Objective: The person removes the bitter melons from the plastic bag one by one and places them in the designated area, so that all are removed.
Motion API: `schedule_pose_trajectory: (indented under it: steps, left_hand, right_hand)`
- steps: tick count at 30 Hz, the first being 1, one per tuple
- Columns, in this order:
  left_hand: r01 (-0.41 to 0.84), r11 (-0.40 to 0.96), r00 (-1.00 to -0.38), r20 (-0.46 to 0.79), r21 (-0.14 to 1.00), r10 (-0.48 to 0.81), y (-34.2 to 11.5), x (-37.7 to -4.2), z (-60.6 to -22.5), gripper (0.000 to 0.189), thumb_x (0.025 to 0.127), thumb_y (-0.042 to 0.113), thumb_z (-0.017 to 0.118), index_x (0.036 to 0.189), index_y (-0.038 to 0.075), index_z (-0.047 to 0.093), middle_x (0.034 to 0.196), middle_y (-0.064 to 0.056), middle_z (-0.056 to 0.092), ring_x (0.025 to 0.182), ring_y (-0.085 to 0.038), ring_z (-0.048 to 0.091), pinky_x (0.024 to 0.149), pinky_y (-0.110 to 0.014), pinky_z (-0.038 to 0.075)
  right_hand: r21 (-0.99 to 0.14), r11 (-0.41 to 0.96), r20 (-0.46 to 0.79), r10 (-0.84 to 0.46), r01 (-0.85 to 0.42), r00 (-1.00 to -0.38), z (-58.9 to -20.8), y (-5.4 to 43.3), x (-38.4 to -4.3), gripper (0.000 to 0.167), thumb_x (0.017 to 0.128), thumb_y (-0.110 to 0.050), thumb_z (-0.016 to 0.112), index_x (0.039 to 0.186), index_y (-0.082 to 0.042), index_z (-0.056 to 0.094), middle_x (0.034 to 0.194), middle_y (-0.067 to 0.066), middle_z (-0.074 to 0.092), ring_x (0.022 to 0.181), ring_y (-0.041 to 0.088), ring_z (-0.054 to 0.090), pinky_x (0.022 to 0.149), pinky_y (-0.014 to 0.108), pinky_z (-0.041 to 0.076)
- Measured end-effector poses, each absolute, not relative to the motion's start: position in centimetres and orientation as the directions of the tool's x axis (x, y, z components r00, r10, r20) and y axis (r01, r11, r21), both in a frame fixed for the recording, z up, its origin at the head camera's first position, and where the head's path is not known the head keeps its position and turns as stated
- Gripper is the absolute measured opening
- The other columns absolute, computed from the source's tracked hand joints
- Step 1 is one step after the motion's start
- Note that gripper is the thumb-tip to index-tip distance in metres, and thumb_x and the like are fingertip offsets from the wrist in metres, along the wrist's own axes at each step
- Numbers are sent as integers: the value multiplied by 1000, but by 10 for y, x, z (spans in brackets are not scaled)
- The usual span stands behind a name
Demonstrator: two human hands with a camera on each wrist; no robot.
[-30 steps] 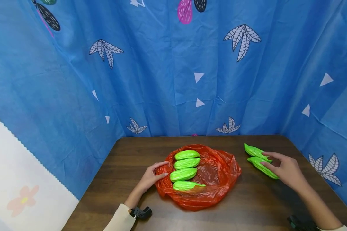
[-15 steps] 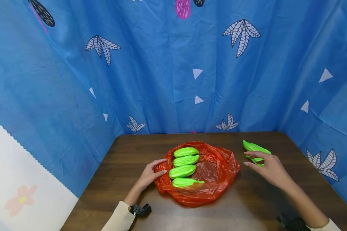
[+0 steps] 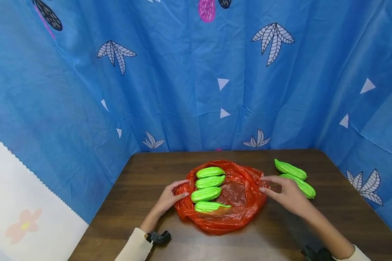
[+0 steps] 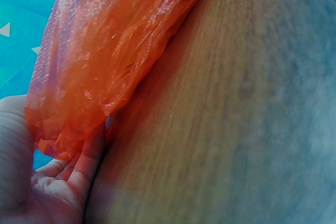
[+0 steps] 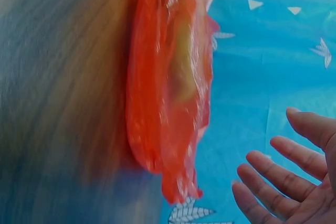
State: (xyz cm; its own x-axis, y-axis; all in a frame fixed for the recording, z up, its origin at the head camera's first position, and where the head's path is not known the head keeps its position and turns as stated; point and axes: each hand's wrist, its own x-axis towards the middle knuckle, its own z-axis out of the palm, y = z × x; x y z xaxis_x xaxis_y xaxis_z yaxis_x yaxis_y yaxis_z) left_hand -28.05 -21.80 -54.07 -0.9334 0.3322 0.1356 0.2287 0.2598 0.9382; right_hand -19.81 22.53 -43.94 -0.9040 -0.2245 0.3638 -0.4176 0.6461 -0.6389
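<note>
A crumpled red plastic bag (image 3: 236, 217) lies spread open on the table. Inside its left half, several bright green, ridged, gourd-like vegetables (image 3: 206, 194) are stacked in a column. My left hand (image 3: 167, 197) holds the bag's left rim, the plastic passing between thumb and fingers in the left wrist view. At the bag's right rim is my right hand (image 3: 289, 195), fingers spread and holding nothing; in the right wrist view they are apart from the bag (image 5: 168, 93). Two more green vegetables (image 3: 290, 169) lie side by side behind the right hand, one partly hidden by it.
The dark brown wooden table (image 3: 143, 177) has rounded far corners. A blue patterned curtain (image 3: 183, 90) hangs along its back and sides, with a white cloth (image 3: 26, 195) at the left. Each wrist wears a dark band (image 3: 159, 237).
My right hand has moved left from beside the two loose green vegetables to the bag's right rim, uncovering more of them. My left hand stays on the bag. The head view tilted slightly down.
</note>
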Motion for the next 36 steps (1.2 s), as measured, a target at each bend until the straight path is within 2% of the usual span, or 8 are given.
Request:
schedule_pose_trajectory:
  steps: [6, 9, 12, 15, 19, 22, 28, 36]
  left_hand:
    - [240, 260, -927, 142, 935, 346, -219, -280, -542, 50, 91, 20, 78, 139, 19, 64, 140, -9, 58, 131, -31, 52, 95, -25, 51]
    - [263, 264, -922, 162, 928, 351, -219, -280, -543, 50, 91, 20, 77, 139, 17, 64, 139, -10, 59, 130, -32, 52, 95, -25, 51]
    - [275, 274, -920, 170, 922, 352, -220, -280, -543, 50, 91, 20, 77, 139, 17, 64, 139, -10, 59, 130, -32, 52, 96, -26, 50]
    - [278, 277, -919, 171, 920, 355, -220, -280, -543, 50, 91, 19, 77, 139, 17, 63, 139, -10, 59, 130, -32, 52, 97, -26, 50]
    - [272, 279, -921, 165, 921, 352, -220, -280, -543, 50, 91, 19, 77, 139, 18, 63, 140, -9, 59, 130, -32, 52, 97, -26, 50]
    - [258, 282, -925, 152, 924, 348, -220, -281, -542, 50, 91, 19, 77, 139, 20, 64, 140, -8, 58, 130, -30, 52, 96, -25, 51]
    - [248, 274, -928, 146, 929, 344, -219, -281, -542, 49, 91, 19, 77, 139, 20, 64, 140, -9, 58, 131, -31, 52, 94, -24, 52]
    - [229, 258, -931, 134, 939, 340, -218, -280, -541, 50, 91, 19, 77, 139, 20, 64, 140, -9, 57, 128, -31, 53, 92, -24, 53]
  right_hand:
    - [-612, 655, 372, -257, -443, -892, -443, 210, -197, 30, 89, -27, 81, 116, -15, 76, 106, 2, 75, 82, 17, 65, 66, 26, 52]
    - [-621, 643, 357, -277, -449, -892, -444, 204, -198, 30, 89, -29, 80, 116, -16, 76, 106, 1, 75, 79, 12, 64, 64, 26, 53]
    - [-625, 638, 343, -294, -450, -892, -446, 198, -199, 31, 90, -30, 79, 117, -15, 76, 110, 0, 75, 84, 11, 66, 68, 29, 56]
    - [-627, 631, 336, -308, -456, -890, -448, 193, -200, 32, 90, -29, 79, 117, -13, 76, 111, 0, 75, 93, 18, 69, 73, 36, 59]
    - [-606, 637, 338, -336, -477, -879, -451, 185, -200, 31, 90, -26, 79, 118, -13, 75, 115, 2, 74, 107, 26, 68, 84, 46, 58]
    - [-587, 646, 339, -352, -488, -873, -452, 179, -201, 31, 90, -25, 79, 118, -14, 75, 116, 0, 74, 112, 25, 67, 89, 50, 56]
    - [-580, 639, 331, -381, -505, -863, -453, 167, -201, 31, 90, -27, 78, 120, -16, 75, 118, -4, 73, 114, 22, 66, 94, 50, 54]
    - [-587, 606, 332, -425, -537, -842, -453, 154, -203, 29, 92, -27, 77, 119, -18, 74, 117, -1, 74, 112, 21, 67, 92, 49, 55]
